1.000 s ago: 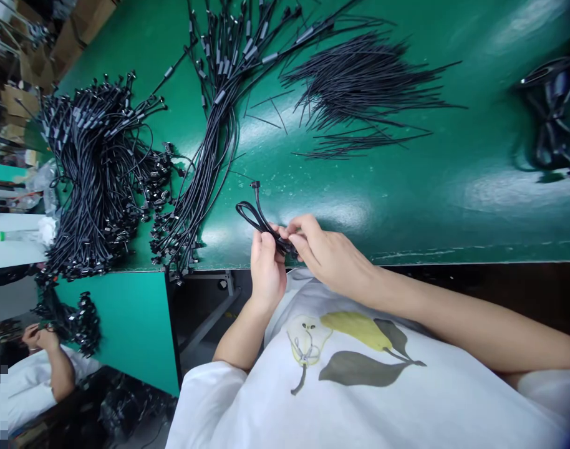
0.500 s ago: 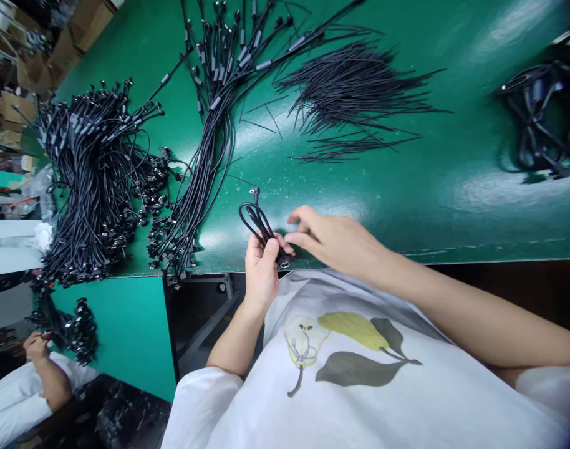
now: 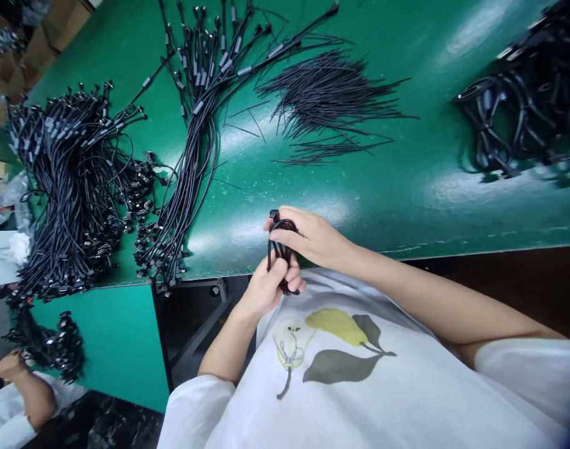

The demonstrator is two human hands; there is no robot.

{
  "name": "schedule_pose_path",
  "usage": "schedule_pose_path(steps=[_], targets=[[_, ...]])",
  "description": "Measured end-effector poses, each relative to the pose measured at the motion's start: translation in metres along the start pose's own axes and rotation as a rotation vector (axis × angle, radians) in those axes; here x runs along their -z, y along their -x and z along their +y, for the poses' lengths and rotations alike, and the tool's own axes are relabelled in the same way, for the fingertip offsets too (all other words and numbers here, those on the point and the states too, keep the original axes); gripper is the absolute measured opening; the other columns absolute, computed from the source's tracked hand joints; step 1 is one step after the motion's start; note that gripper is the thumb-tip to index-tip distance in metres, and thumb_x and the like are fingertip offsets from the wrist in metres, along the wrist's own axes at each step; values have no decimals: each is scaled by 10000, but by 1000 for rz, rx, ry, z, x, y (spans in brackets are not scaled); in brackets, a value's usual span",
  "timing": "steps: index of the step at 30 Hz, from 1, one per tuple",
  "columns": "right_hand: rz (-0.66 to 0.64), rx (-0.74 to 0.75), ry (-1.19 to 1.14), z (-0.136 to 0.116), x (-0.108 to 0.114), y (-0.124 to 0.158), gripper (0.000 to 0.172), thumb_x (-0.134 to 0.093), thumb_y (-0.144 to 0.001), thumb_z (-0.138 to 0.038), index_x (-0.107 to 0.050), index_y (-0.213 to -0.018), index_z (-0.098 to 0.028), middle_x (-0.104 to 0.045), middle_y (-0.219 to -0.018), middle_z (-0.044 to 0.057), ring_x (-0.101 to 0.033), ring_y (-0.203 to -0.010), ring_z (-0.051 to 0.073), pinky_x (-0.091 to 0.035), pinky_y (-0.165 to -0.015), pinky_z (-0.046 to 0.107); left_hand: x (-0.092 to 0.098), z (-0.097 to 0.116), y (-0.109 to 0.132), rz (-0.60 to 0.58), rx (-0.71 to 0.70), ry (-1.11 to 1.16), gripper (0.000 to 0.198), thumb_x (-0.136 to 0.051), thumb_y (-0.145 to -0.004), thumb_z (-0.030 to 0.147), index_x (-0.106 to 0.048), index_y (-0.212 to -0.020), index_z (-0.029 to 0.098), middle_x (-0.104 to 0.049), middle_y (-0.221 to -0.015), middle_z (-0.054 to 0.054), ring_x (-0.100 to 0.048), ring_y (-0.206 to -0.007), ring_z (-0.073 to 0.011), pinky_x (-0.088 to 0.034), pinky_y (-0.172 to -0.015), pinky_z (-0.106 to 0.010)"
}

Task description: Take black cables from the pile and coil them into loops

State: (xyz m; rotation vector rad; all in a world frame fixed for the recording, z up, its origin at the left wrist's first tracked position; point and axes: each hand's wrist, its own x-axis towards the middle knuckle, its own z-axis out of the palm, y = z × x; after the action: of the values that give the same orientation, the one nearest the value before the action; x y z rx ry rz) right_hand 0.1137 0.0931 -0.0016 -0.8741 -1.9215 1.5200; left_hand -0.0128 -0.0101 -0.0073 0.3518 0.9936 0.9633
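A coiled black cable [image 3: 281,251] is held up at the table's front edge, a plug showing at its top end. My left hand [image 3: 269,284] is closed around its lower part, thumb on the near side. Around the upper loops my right hand [image 3: 304,234] is also closed, with thumb and fingers on either side. The fingers hide part of the coil. Beyond the hands lie a pile of thin black ties [image 3: 332,96] and a bunch of uncoiled black cables [image 3: 196,149] with grey sleeves and plugs.
On the left of the green table [image 3: 383,193] a large heap of black cables [image 3: 74,181] reaches the front edge. Several coiled cables [image 3: 493,125] lie at the right. At lower left, a co-worker's hand [image 3: 11,366] is near more hanging cables [image 3: 65,346].
My right hand has moved left from beside the coil and closed on its upper loops. The left hand has drawn the coil slightly nearer to me. The view has shifted to the right.
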Motion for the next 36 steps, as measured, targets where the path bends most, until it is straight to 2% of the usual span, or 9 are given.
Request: schedule_pose_path(steps=[5,9,14,19,21,23,26,31,36], targets=[[-19,-92,273,1,3,7,363,-444,-887,-235,-508,-1234,-148,-655,-814,26,-613,-672,172,-424,-624,264,-3,-2,-4,110,-13,8,625,-492,-777,771,-574,-822,153,-370,-575,56,-357,-480,-76,-412,-537,-260],[116,-7,597,2,3,6,493,-361,-843,-110,-467,-1325,-114,-667,-1054,112,-647,-868,215,-461,-719,299,-4,2,-1,106,21,-6,509,-579,-835,624,-642,-909,125,-411,-611,39,-379,-504,-75,-417,-556,-257],[-97,265,756,3,21,-4,429,-355,-861,-89,-565,-1230,-153,-586,-1228,124,-593,-1050,236,-475,-844,365,2,6,8,106,68,28,397,-697,-799,476,-681,-943,106,-411,-620,37,-368,-510,-65,-405,-547,-247],[-392,601,798,1,29,7,327,-395,-927,-148,-588,-1177,-232,-567,-1279,38,-453,-1267,238,-310,-1092,542,14,-1,11,98,64,-73,370,-735,-761,479,-661,-800,118,-355,-565,64,-298,-478,-51,-338,-503,-224],[-514,588,882,2,23,16,277,-382,-967,-183,-604,-1132,-201,-635,-1073,55,-552,-1084,220,-393,-1012,483,16,-3,12,97,20,-203,374,-694,-792,509,-636,-768,140,-371,-555,60,-307,-480,-64,-338,-509,-235],[-609,522,955,3,18,24,246,-389,-987,-221,-622,-1025,-154,-630,-881,65,-576,-808,191,-463,-765,364,16,-2,14,48,3,-365,386,-617,-845,536,-624,-783,155,-400,-557,50,-338,-494,-83,-347,-528,-249],[-672,487,991,1,15,32,245,-400,-996,-264,-602,-919,-149,-591,-771,53,-495,-617,158,-297,-504,302,14,7,19,-49,18,-585,401,-491,-918,540,-610,-836,166,-433,-590,36,-386,-536,-104,-349,-568,-260],[-627,573,1028,-7,22,40,207,-370,-976,-133,-544,-866,-154,-552,-728,30,-450,-576,134,-173,-468,307,15,23,26,-182,61,-804,403,-319,-986,503,-521,-836,188,-450,-634,33,-428,-594,-123,-360,-624,-263],[-649,653,1093,-8,28,44,215,-364,-1000,-195,-511,-848,-158,-531,-686,16,-455,-551,129,-131,-462,304,13,29,24,-308,29,-1115,361,-323,-995,416,-522,-807,182,-536,-739,-2,-506,-711,-146,-396,-720,-279]])
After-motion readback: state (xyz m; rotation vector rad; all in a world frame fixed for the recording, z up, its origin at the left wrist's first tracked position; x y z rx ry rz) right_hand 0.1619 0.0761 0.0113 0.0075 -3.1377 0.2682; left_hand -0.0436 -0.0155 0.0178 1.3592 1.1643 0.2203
